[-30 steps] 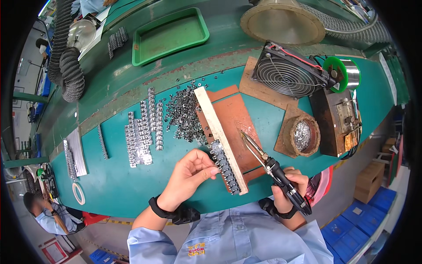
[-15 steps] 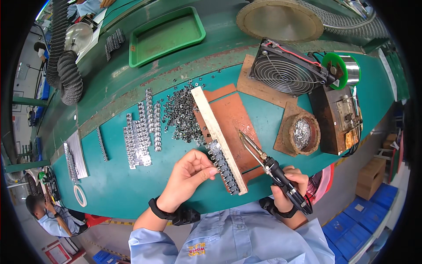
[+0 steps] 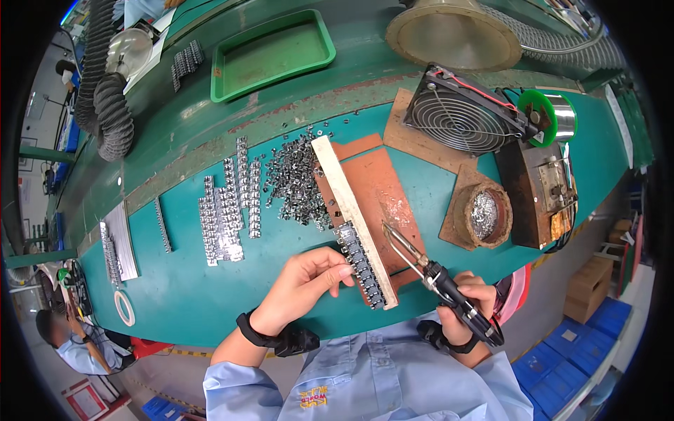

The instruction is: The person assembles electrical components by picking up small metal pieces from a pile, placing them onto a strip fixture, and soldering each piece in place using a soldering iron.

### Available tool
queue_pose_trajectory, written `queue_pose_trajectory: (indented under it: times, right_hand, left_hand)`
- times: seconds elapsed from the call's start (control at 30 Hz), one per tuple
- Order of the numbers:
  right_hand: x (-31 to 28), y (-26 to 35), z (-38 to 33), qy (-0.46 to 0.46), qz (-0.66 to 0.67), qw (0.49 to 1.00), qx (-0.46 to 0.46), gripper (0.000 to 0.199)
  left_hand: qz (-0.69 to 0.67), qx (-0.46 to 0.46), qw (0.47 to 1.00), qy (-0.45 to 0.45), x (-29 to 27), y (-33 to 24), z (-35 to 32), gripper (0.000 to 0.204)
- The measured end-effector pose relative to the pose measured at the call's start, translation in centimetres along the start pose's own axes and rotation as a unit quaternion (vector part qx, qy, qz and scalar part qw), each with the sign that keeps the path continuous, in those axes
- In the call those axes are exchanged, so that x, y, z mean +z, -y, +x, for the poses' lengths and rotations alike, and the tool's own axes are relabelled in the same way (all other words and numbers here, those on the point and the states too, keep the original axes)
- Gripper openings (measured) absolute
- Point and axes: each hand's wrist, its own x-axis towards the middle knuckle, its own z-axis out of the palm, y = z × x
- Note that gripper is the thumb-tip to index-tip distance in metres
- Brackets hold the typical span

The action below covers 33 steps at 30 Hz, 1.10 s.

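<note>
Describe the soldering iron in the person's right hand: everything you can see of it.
The soldering iron has a black handle and a slim metal shaft ending in a pointed tip. The right hand grips the handle in a fist, tip pointing up and left, away from the person. The tip sits over the brown board, just right of the pale wooden strip; whether it touches the board cannot be told. The handle's rear end juts out past the hand toward the person.
</note>
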Motion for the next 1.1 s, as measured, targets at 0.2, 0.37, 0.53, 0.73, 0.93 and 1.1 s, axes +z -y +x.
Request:
queue_pose_trajectory:
  times: [0.2,0.37,0.53,0.73,0.93,1.1]
  right_hand:
    - [-1.0,1.7,0.5,0.082,-0.018,0.996,-0.02,0.045]
    - [-1.0,2.1,0.9,0.131,-0.037,0.99,-0.036,0.046]
    - [-0.8,2.0,0.9,0.14,-0.042,0.988,-0.041,0.046]
    - [-1.0,2.2,0.7,0.155,-0.045,0.987,-0.025,0.043]
    - [-0.9,2.0,0.8,0.171,-0.044,0.984,-0.023,0.043]
    - [-0.9,2.2,0.9,0.172,-0.046,0.984,-0.022,0.043]
  left_hand:
    - [0.009,0.012,1.0,0.017,-0.2,0.0,-0.1,0.01]
    - [-0.017,0.006,0.999,0.039,-0.4,-0.1,0.0,0.012]
    - [-0.021,0.011,0.999,0.041,-0.4,0.0,0.0,0.011]
    - [-0.023,0.012,0.999,0.04,-0.3,0.2,0.1,0.011]
    - [-0.02,0.011,0.999,0.044,-0.3,0.0,0.1,0.012]
    - [-0.018,0.009,0.999,0.043,-0.3,0.0,0.1,0.013]
